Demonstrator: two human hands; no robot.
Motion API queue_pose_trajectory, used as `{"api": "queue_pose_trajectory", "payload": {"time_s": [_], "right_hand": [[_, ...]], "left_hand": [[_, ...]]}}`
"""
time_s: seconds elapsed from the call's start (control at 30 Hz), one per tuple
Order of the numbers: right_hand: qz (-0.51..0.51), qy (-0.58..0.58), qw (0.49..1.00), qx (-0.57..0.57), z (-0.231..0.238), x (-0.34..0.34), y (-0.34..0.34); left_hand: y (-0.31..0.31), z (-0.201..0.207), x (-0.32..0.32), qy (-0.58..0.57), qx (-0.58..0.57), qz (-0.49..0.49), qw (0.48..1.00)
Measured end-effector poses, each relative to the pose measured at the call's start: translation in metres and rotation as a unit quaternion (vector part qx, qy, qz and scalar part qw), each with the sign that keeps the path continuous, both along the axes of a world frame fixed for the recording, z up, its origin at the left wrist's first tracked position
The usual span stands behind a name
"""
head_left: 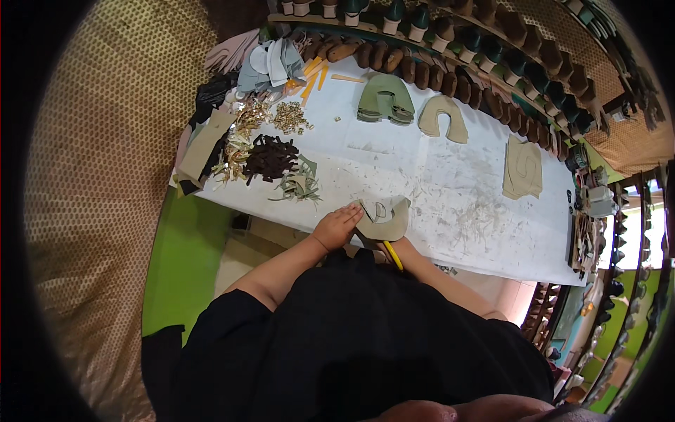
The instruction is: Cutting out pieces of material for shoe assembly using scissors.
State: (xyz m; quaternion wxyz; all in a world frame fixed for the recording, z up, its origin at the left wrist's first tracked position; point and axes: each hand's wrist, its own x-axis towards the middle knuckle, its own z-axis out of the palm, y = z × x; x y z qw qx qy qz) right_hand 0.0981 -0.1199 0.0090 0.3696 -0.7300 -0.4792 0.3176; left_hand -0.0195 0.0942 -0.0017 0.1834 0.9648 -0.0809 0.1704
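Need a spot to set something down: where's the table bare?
Bare but marked: the middle, between the green stack and left hand; the right front, between the tan stack and the table's front edge. Crowded: the left end, with dark strips and gold-coloured pieces; the back edge, lined with shoe lasts.

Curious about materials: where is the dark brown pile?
In the head view, the dark brown pile lies at left on the white table, between gold pieces and green strips.

Patterned cloth point(105, 176) hangs left; shoe forms point(418, 32) line the far shelf point(309, 21)
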Motion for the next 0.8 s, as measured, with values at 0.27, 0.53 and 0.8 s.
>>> {"api": "queue_pose_trajectory", "payload": {"time_s": [0.27,0.53,0.8], "right_hand": [[0.004,0.008,1.0,-0.015,0.009,-0.002,0.005],[-0.021,0.081,0.996,-0.012,0.022,-0.005,0.01],[-0.001,0.0,1.0,0.004,-0.001,-0.006,0.005]], "left_hand": [[0.0,0.0,-0.002,-0.002,-0.009,0.005,1.0],[0.002,-0.001,-0.002,-0.002,-0.037,-0.014,0.999],[0.004,-0.003,-0.002,-0.016,-0.069,-0.023,0.997]]}}
